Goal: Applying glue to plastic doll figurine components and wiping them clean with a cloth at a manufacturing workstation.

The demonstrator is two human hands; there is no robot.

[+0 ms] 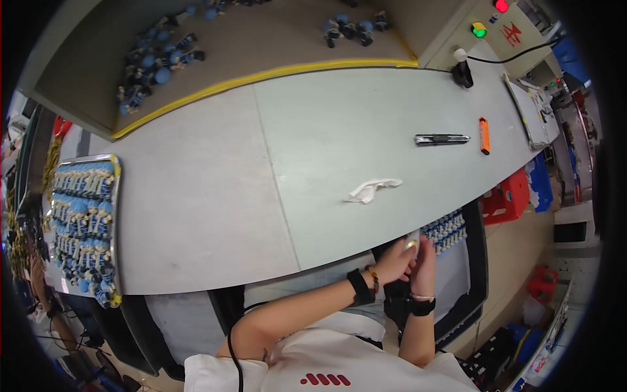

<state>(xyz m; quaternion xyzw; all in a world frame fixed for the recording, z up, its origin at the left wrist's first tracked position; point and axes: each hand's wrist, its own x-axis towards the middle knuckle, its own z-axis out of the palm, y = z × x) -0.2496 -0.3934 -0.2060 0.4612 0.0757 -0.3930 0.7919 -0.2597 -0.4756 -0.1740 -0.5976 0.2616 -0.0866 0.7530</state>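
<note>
Table (215,196): tray of figures (85,222) on its left end. Cloth (372,189) lies mid-table. Knife (441,138) and marker (484,135) lie right of the cloth.

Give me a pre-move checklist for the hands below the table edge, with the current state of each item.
1. Both hands on the piece: left hand and right hand meet around a small pale object: ok.
2. Grip firmness: cannot tell.
3. Tray of blue figures close beside the hands: ok.
4. White cloth lies on the table, within easy reach: ok.
5. Utility knife lies apart from the hands: ok.
6. Knife blade retracted: cannot tell.
</note>
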